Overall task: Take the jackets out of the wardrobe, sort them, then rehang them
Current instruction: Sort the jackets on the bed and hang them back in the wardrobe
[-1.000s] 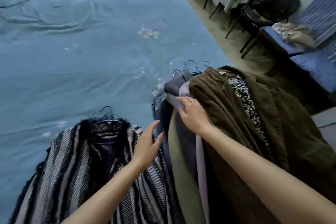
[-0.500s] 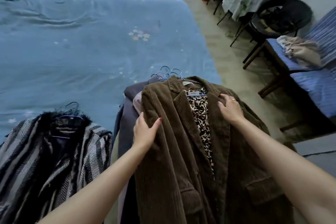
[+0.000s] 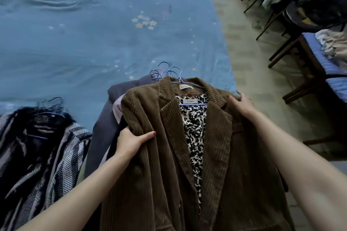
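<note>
Blue bed | brown corduroy jacket, leopard lining | left hand, right hand gripping it

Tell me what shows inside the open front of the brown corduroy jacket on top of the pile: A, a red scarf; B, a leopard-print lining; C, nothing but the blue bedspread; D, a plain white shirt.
B: black-and-cream leopard-print lining shows between the lapels of the brown corduroy jacket.
</note>
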